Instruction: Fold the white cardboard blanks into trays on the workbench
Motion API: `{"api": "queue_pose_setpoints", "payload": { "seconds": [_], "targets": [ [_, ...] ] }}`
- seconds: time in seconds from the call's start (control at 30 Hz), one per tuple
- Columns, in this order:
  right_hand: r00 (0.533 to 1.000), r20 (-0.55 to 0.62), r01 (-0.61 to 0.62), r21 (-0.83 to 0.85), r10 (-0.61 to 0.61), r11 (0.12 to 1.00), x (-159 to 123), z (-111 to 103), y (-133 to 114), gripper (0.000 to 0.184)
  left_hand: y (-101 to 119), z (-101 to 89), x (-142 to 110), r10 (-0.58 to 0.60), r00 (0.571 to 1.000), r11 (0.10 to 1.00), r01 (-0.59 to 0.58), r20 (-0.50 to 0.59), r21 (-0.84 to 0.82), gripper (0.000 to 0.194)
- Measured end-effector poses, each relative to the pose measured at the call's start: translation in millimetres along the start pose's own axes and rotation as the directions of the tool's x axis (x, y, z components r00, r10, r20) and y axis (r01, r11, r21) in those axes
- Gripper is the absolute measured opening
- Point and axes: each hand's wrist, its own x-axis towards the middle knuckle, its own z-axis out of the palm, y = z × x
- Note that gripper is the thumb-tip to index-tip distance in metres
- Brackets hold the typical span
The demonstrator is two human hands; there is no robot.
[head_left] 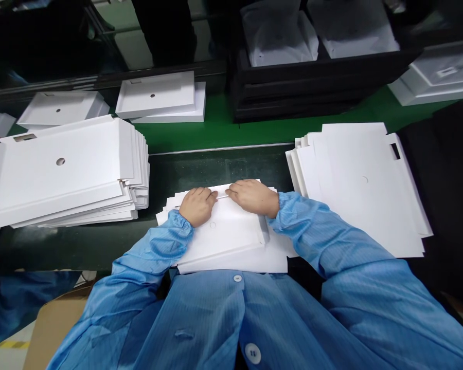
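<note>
A flat white cardboard box blank (231, 239) lies on the dark table right in front of me. My left hand (196, 204) rests on its far edge with fingers curled, pressing down on a flap. My right hand (252, 196) sits beside it on the same far edge, fingers bent over the fold. The two hands almost touch at the middle of the flap. Both arms wear blue sleeves.
A stack of folded white blanks (61, 169) sits at the left, a stack of flat blanks (362, 185) at the right. Shallow white trays (158, 95) lie on the green belt (216, 126) behind. Black crates (312, 77) with white sheets stand at the back.
</note>
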Motion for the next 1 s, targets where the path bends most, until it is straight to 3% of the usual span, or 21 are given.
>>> {"api": "queue_pose_setpoints", "payload": {
  "seconds": [0.13,0.37,0.57,0.83,1.0],
  "targets": [
    [1.0,0.006,-0.013,0.0,0.013,1.0,-1.9,-1.7,1.0,0.032,-2.5,-0.1,-1.0,0.008,1.0,1.0,-0.008,-0.009,0.0,0.035],
    [0.995,-0.099,0.019,-0.07,-0.026,0.997,-14.3,-0.8,7.9,0.031,-6.7,1.4,-1.3,0.052,0.997,0.998,-0.05,-0.063,0.031,0.036],
    [0.997,-0.077,-0.008,-0.123,-0.001,0.992,-21.5,-2.7,5.7,0.027,-5.1,3.2,-2.2,0.031,0.992,0.997,-0.023,-0.119,0.069,0.03],
    [0.999,-0.03,0.009,-0.107,-0.012,0.994,-16.1,3.5,-2.8,0.028,4.2,-0.6,2.1,0.047,0.998,0.998,-0.044,-0.044,0.048,0.031],
    [0.998,0.006,0.055,-0.127,-0.055,0.99,-16.0,-1.0,1.3,0.029,4.0,5.2,4.5,0.076,0.995,0.996,-0.072,-0.066,0.054,0.032]
  ]
}}
